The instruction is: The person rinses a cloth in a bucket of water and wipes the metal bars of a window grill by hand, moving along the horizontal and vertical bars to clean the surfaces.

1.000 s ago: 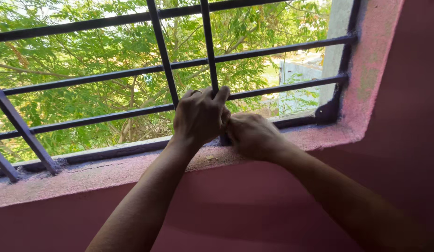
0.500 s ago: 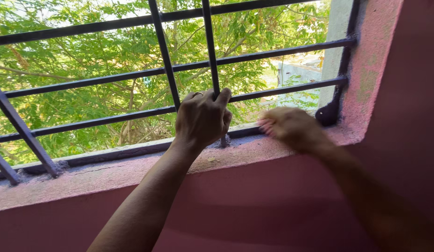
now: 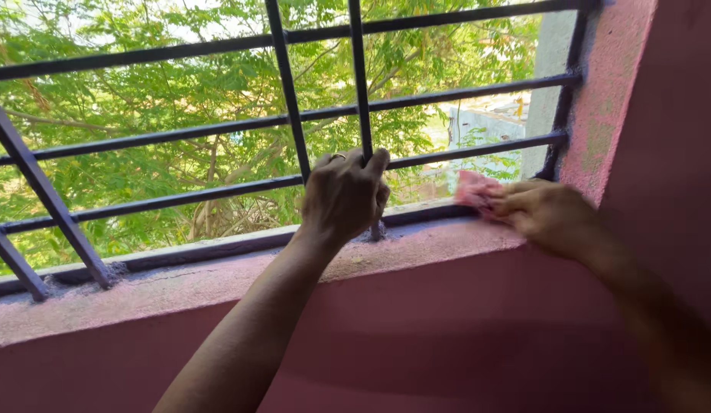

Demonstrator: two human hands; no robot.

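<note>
head view is looking down at a pink window sill (image 3: 218,275) under a dark metal grille (image 3: 172,126). taking the sill as the landmark and going left to right: two slanted bars are meeting the sill at its left end, then two upright bars are rising near its middle, crossed by four horizontal bars. the left hand (image 3: 344,195) is reaching up over the middle of the sill and is clamping shut around the upright bar (image 3: 363,92), the second of the two, fingers curled over it just above where it meets the sill; a ring is showing on one finger. further right, the right hand (image 3: 547,214) is resting at the sill's far right end, near the corner of the pink wall (image 3: 661,153), fingers closing on one small pink cloth (image 3: 474,187) pressed at the sill's back edge. the cloth is looking crumpled and slightly blurred. green trees are filling the view beyond the grille.
</note>
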